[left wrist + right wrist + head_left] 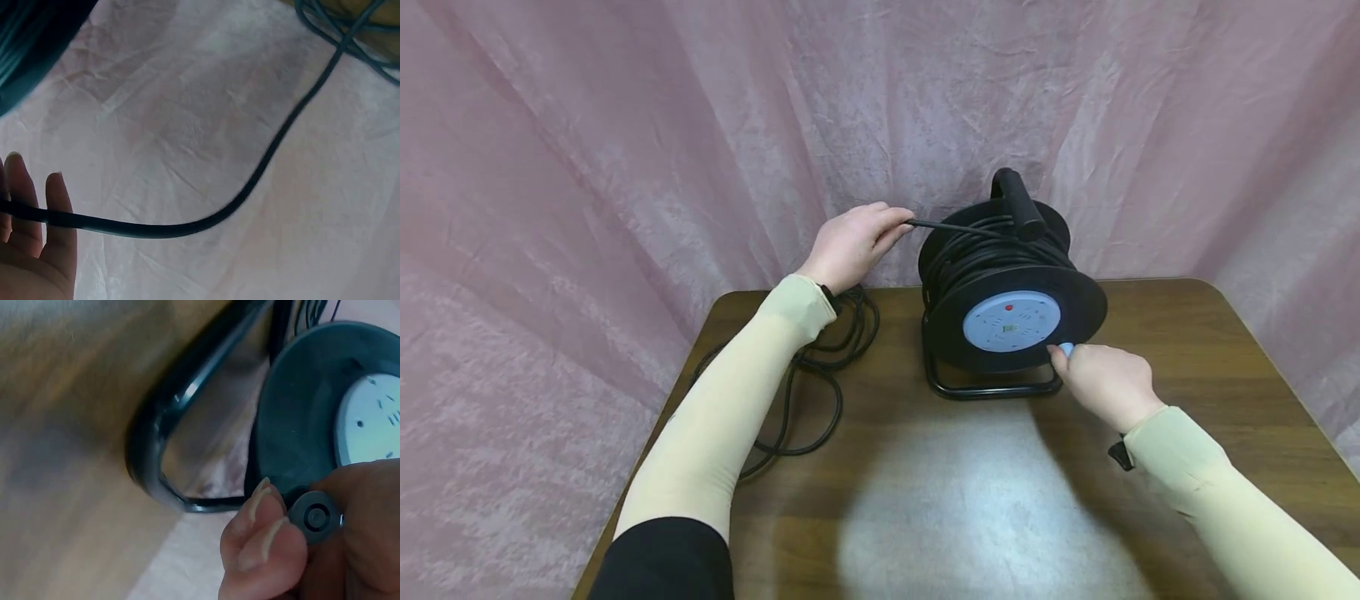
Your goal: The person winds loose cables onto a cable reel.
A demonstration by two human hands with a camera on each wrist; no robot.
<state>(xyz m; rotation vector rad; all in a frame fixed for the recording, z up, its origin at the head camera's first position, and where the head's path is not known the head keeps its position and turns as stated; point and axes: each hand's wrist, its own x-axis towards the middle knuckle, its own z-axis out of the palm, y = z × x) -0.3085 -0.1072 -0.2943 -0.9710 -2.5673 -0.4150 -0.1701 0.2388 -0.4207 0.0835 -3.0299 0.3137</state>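
A black cable reel (1015, 283) stands on the table, wound with black cable (977, 258) and fitted with a light blue socket panel (1012, 322). My left hand (859, 242) pinches the cable left of the reel, where it runs taut onto the drum. In the left wrist view the cable (162, 230) crosses the fingers (59, 206) and curves away to the loose loops. At the reel's lower right, my right hand (1108, 379) grips the small crank knob (1067, 348). The right wrist view shows the knob's round end (316, 517) between thumb and fingers.
Loose cable loops (820, 367) lie on the left of the wooden table (925, 517), partly behind my left forearm. The reel rests on a tubular black stand (992, 392) and has a carrying handle (1021, 208) on top. A pink curtain (880, 100) hangs right behind the table.
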